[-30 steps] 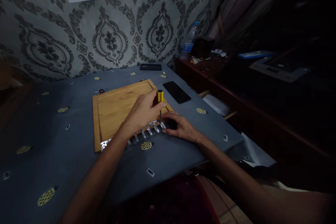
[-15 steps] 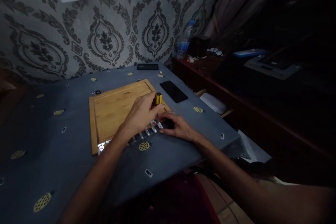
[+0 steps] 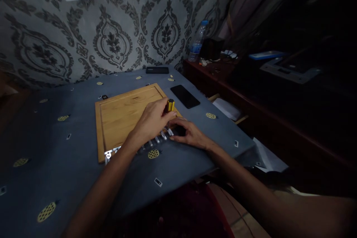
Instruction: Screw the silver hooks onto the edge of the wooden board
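My left hand point(image 3: 153, 119) is closed around a screwdriver point(image 3: 171, 105) with a yellow and black handle. The screwdriver stands nearly upright over the right end of a metal hook rail point(image 3: 109, 153). That rail runs along the near edge of a wooden board point(image 3: 119, 115), its hooks hanging over the side. My right hand point(image 3: 191, 134) is at the board's near right corner, thumb and forefinger curled around the rail's end by the screwdriver tip. Fingers hide the tip and any screw under it. My left forearm covers part of the rail.
A black phone point(image 3: 185, 96) lies right of the board, another dark phone point(image 3: 157, 70) by the wall. A water bottle point(image 3: 196, 42) stands on the side cabinet, above an open drawer point(image 3: 227, 108). The blue tablecloth point(image 3: 178, 171) ends near my body.
The screwdriver handle has shifted slightly to the right and tilted a little with my left hand. My right hand stays in place at the corner.
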`<state>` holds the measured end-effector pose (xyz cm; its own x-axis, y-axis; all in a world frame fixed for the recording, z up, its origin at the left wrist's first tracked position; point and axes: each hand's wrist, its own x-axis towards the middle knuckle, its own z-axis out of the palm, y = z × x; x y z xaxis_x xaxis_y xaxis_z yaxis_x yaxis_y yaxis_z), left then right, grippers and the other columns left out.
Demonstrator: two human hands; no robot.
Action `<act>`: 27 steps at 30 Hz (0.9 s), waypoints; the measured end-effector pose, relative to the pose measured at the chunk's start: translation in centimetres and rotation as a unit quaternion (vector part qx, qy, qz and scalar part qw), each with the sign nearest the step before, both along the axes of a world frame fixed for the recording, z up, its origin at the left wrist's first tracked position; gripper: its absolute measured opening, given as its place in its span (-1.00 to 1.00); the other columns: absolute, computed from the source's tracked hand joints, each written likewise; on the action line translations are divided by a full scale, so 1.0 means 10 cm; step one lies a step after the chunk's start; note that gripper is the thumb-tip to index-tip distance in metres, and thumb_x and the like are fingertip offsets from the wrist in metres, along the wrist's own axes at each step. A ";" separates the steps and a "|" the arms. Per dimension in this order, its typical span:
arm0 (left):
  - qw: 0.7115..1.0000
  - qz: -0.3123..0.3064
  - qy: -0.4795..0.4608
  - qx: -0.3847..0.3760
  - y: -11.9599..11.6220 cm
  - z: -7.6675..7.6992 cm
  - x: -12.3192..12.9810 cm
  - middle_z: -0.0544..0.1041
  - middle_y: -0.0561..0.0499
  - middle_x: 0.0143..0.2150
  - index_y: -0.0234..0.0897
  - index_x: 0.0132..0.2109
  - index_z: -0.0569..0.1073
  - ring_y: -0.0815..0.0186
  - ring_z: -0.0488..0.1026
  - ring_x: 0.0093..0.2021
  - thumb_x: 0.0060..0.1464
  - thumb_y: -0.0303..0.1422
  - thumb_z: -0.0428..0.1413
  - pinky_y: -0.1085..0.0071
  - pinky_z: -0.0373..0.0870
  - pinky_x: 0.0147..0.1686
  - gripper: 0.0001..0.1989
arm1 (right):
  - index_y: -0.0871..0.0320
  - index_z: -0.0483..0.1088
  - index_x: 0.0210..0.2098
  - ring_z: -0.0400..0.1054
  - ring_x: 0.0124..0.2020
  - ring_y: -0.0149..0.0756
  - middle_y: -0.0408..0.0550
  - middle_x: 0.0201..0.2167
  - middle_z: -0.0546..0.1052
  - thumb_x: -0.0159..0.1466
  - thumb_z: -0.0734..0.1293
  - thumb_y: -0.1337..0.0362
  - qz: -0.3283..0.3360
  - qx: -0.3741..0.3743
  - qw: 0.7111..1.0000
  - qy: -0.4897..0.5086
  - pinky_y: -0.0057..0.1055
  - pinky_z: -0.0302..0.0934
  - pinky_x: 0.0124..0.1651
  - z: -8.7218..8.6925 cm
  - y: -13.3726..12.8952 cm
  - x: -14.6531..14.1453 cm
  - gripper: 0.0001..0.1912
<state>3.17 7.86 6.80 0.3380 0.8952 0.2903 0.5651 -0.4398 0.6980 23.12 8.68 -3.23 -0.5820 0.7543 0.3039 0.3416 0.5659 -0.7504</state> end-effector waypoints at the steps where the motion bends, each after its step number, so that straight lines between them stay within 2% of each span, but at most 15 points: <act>1: 1.000 0.001 0.003 0.002 0.00 0.00 0.00 0.37 0.11 -0.44 -0.21 -0.39 0.26 0.33 0.33 -0.42 0.15 -0.42 0.15 0.36 0.17 -0.40 -0.79 | 0.09 0.45 0.06 0.46 0.04 -0.10 0.05 -0.01 0.58 0.20 0.49 0.06 -0.002 0.003 1.000 0.002 -0.05 0.34 0.16 0.00 0.00 0.00 -0.51; 8: 0.999 0.015 0.038 0.004 0.00 0.04 -0.02 0.39 0.09 -0.45 -0.20 -0.36 0.30 0.30 0.35 -0.40 0.12 -0.44 0.15 0.33 0.22 -0.36 -0.84 | 0.08 0.44 0.09 0.48 0.01 -0.11 0.04 -0.03 0.58 0.20 0.48 0.03 0.000 0.006 1.000 0.008 -0.07 0.37 0.12 -0.02 0.00 0.00 -0.48; 14: 0.998 0.007 0.056 -0.015 -0.02 0.08 -0.04 0.44 0.06 -0.37 -0.22 -0.20 0.33 0.25 0.40 -0.34 0.13 -0.46 0.13 0.31 0.26 -0.32 -0.88 | 0.09 0.45 0.08 0.47 0.03 -0.10 0.06 -0.01 0.58 0.21 0.47 0.03 0.002 0.012 1.000 -0.003 -0.07 0.36 0.15 0.00 0.00 0.00 -0.49; 27: 0.997 -0.030 0.071 -0.004 -0.07 0.11 0.00 0.45 0.07 -0.38 -0.19 -0.25 0.28 0.22 0.45 -0.31 0.15 -0.50 0.11 0.30 0.29 -0.29 -0.86 | 0.09 0.44 0.04 0.47 0.00 -0.10 0.05 -0.02 0.56 0.20 0.48 0.04 -0.005 -0.003 1.000 0.005 -0.07 0.37 0.11 -0.01 0.00 0.00 -0.52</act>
